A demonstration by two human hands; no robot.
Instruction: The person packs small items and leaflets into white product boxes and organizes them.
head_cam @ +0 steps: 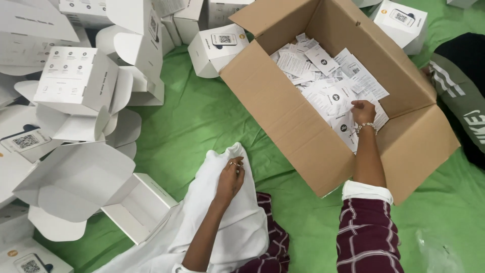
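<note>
Inside the cardboard box [303,131], right hand [362,111] pinched one leaflet [348,98]; heap under it remained. Left hand [230,179] gripped white cloth [227,222]; open white cartons [76,182] beside it stood unfilled.

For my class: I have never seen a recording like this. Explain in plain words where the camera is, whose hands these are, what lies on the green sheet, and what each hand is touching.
There is one picture, taken by a camera worn on a person's head, looking down at their own two bare hands; no machine is involved. The person sits on a green sheet. The right hand, with a beaded bracelet at the wrist, reaches into an open cardboard box and touches the white printed paper leaflets piled inside. Whether it grips one cannot be told. The left hand, wearing a ring, rests on a white cloth on the person's lap, its fingers curled onto the fabric. To the left lie many small white cartons, some with their flaps open. At the right edge, another person's dark sleeve shows.
</note>
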